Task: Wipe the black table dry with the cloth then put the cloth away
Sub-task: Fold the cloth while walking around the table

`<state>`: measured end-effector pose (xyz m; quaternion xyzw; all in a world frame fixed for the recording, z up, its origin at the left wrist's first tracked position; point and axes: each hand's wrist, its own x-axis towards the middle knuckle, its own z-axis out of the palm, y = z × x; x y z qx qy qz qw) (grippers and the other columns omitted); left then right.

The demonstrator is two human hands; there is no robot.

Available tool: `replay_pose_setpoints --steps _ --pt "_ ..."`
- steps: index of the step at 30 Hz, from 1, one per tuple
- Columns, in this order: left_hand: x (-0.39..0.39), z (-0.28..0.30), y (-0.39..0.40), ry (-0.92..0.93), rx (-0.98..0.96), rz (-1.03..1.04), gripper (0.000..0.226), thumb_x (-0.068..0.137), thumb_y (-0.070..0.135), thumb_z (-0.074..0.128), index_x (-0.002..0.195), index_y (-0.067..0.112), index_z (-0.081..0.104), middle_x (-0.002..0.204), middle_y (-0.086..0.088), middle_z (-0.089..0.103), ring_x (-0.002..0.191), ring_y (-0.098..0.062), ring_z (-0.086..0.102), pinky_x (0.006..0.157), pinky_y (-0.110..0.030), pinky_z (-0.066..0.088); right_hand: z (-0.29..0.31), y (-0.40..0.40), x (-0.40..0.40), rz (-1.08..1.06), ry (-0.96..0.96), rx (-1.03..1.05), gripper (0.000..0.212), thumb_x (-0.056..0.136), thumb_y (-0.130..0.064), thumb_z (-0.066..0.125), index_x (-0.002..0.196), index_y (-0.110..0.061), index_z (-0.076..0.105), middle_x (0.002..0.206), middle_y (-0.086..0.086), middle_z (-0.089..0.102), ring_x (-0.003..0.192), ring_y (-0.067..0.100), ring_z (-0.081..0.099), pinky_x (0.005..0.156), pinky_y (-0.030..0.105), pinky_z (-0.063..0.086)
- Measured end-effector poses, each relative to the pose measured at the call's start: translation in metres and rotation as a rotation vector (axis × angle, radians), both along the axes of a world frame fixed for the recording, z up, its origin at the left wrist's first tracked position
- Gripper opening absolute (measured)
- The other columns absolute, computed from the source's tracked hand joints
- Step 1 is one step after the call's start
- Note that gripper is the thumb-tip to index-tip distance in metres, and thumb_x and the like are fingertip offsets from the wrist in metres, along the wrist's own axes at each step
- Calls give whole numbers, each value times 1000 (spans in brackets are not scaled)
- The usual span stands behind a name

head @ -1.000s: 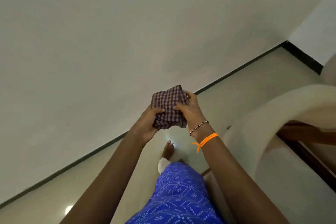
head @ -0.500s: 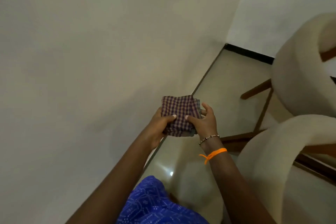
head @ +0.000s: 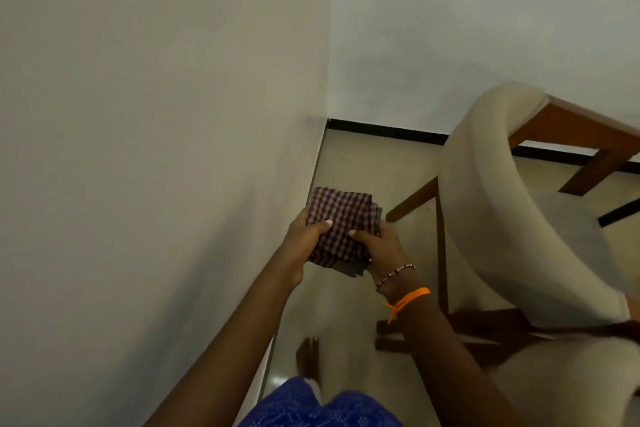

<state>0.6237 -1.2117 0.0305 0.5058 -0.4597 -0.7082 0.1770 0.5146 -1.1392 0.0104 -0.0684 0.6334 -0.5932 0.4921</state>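
Note:
A folded purple-and-white checked cloth [head: 341,224] is held in front of me at chest height, above the floor near a room corner. My left hand [head: 304,243] grips its left edge, thumb on top. My right hand [head: 382,250] grips its right edge, thumb on top; the wrist wears a bead bracelet and an orange thread. The black table is not in view.
A white wall [head: 156,149] runs close along my left and meets another wall at the corner ahead. A cream upholstered chair [head: 502,218] with brown wooden legs stands close on my right. A second cream cushion [head: 571,388] is at lower right. My bare foot [head: 308,360] is on the glossy floor.
The view has swung right while I walk: the room corner and chairs have come into sight. Both hands keep the folded cloth between them, now flatter and squarer.

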Motion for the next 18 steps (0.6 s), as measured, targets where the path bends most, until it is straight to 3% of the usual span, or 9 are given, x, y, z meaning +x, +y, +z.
replay_pose_setpoints --steps 3,6,10,14,18 --pt "-40 4 -57 -26 -25 -63 42 92 14 52 132 16 45 129 -11 55 114 -26 54 96 -41 47 5 -47 -33 -28 118 -16 41 87 2 56 126 -6 50 123 14 57 114 29 54 99 49 46" --pt "-80 2 -107 -46 -33 -116 44 91 15 53 134 16 43 130 -11 54 115 -27 53 96 -41 48 5 -88 -70 -62 120 -45 43 87 0 57 127 -10 47 119 8 57 112 26 54 99 48 46" --pt "-144 -6 -171 -42 -63 -204 47 92 16 52 137 15 39 130 -10 51 113 -24 52 93 -38 48 -5 -152 -133 -132 131 -48 42 87 0 57 127 -9 49 125 15 57 114 31 55 98 50 47" --pt "-225 -7 -244 -23 -43 -223 44 92 14 52 134 15 41 124 -8 54 104 -22 55 77 -29 51 -10 -231 -209 -214 115 -54 38 87 1 54 124 -7 51 121 19 59 111 34 57 94 50 49" --pt "-312 6 -309 -24 15 -232 41 91 13 54 130 12 46 114 -10 61 96 -23 60 79 -35 53 0 -296 -288 -285 76 -67 35 87 4 50 121 -4 53 116 17 60 105 32 59 89 42 51"
